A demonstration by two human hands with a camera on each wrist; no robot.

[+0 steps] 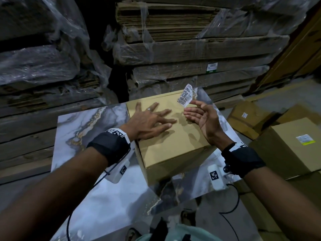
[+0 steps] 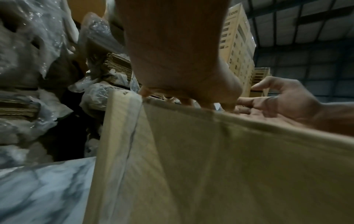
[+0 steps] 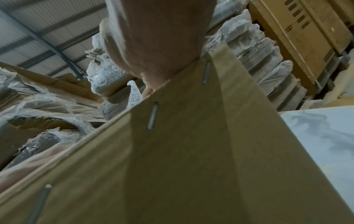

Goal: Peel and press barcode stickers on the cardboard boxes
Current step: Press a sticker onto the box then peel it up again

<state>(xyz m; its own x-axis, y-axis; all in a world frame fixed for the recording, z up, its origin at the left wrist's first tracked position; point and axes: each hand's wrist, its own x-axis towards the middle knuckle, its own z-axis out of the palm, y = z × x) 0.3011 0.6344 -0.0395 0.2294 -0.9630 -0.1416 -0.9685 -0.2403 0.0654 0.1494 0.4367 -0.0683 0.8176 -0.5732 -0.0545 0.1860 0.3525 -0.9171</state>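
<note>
Sticker is off its backing and stands above the far right part of the box top, stuck by its lower corner to a fingertip of the right hand. That hand is palm up, fingers relaxed and slightly spread; nothing is curled round the label. Likely reason: hanging it from one corner keeps most of the adhesive side free and stops it folding onto itself.

Left hand lies flat on the top of the cardboard box, fingers spread wide and straight. Judged purpose: hold the box steady on the marbled counter while the label comes down.

Box sits at an angle on the counter, one corner toward the person. Top face beside the left fingertips is bare cardboard, probably the target patch.

Right wrist view shows the sticker just past the box's upper edge, printed codes visible.

Risk: the label curls at its free end; it may crease on contact.
</note>
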